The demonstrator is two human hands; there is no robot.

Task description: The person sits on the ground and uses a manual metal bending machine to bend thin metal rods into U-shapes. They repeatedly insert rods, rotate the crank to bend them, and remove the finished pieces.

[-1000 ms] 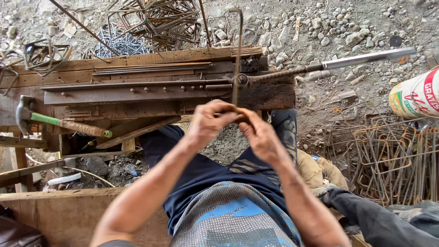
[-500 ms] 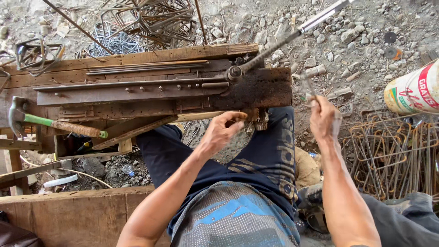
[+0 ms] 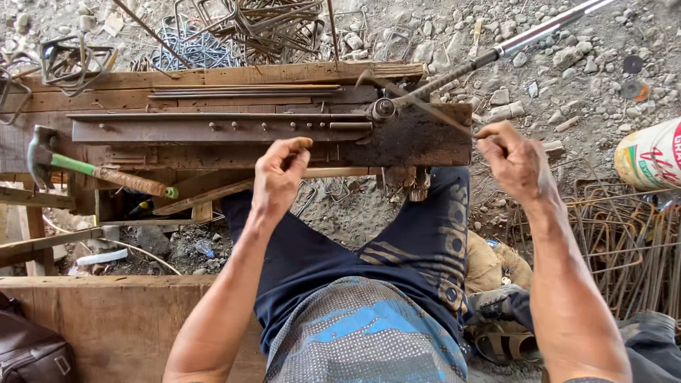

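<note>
The head view looks down on a wooden bench (image 3: 213, 78) with a rusty steel bar (image 3: 220, 130) lying flat along it from left to right. At the far left a hammer (image 3: 92, 170) with a green and brown handle rests on the bench, its head pointing away from the person.

Next comes the left hand (image 3: 279, 174). It sits at the near edge of the bench, just below the steel bar. Its fingers are curled in and pinch a thin metal rod, but the rod is hard to see there. The left arm reaches up from the body, bent a little.

In the middle stands a round pivot pin (image 3: 384, 108) on a dark plate. From the pin a long lever (image 3: 496, 51) runs up and to the right, out over the gravel (image 3: 567, 85). Its long line slants away from both hands.

The right hand (image 3: 514, 159) is just right of the plate and is the nearer hand to the lever. It is closed in a loose fist around the end of a thin rod (image 3: 433, 110) that slants up toward the pin. The right arm is nearly straight.

Bent wire frames (image 3: 631, 241) lie on the ground at the far right.
</note>
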